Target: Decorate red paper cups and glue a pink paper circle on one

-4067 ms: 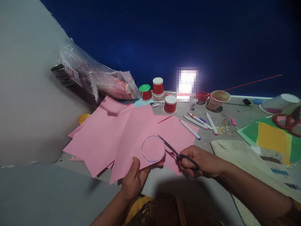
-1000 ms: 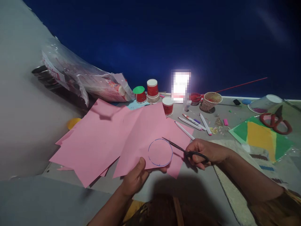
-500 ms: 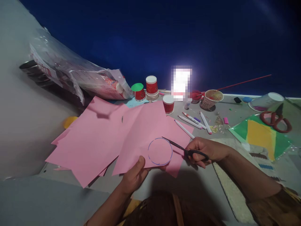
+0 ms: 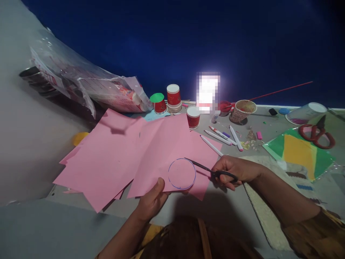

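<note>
My left hand (image 4: pixel 154 199) grips the near edge of a pink sheet (image 4: pixel 159 154), thumb on top and the other fingers mostly hidden beneath. A blue circle (image 4: pixel 195 172) is drawn on that sheet, close to its near edge. My right hand (image 4: pixel 231 172) is closed round the handles of black scissors (image 4: pixel 201 166). Their blades point left and lie over the upper right part of the circle. Further pink sheets (image 4: pixel 102 158) are spread to the left, and another pink piece shows under the held sheet on the right.
Red cups (image 4: pixel 193 117), a patterned cup (image 4: pixel 242 111) and markers (image 4: pixel 218 136) stand or lie behind the paper. Red-handled scissors (image 4: pixel 315 136) rest on green and yellow sheets (image 4: pixel 299 153) at right. A plastic bag (image 4: pixel 107 93) is at back left.
The held sheet and my left hand have shifted slightly left in view. The scissors stay at the circle's upper right, with little change. The whole view has moved a little.
</note>
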Tool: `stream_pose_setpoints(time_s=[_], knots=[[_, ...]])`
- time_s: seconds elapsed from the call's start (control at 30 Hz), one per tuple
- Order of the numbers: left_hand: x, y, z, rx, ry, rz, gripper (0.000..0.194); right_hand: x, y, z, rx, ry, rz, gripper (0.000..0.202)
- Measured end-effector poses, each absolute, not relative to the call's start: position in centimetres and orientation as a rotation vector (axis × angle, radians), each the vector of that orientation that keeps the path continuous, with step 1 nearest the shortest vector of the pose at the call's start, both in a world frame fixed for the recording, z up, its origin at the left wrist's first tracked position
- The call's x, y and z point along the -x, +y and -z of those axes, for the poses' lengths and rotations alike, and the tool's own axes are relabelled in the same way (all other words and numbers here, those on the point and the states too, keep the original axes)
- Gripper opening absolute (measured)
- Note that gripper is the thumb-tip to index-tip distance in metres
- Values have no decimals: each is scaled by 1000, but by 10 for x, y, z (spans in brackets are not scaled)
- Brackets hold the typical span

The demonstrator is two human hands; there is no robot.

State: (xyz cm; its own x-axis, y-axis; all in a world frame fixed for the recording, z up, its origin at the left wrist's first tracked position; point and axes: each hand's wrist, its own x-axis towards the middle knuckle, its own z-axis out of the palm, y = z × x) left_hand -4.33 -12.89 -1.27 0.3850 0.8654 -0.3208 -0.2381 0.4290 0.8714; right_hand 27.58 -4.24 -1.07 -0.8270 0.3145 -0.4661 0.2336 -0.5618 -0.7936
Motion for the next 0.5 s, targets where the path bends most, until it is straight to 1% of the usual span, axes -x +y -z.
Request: stream_pose_setpoints(time_s=[0.2,0.43,0.5], knots=[[44,-131,18,-799,823,-849,61,-274,-42,12,945,-1493,-2577,59],[48,-133,25,-761,764,-779,59,-272,-42,15,917,-1519,-2584,59],[46,-133,22,-728,801,-820,55,-272,-43,15,921,-1512,-2582,59]])
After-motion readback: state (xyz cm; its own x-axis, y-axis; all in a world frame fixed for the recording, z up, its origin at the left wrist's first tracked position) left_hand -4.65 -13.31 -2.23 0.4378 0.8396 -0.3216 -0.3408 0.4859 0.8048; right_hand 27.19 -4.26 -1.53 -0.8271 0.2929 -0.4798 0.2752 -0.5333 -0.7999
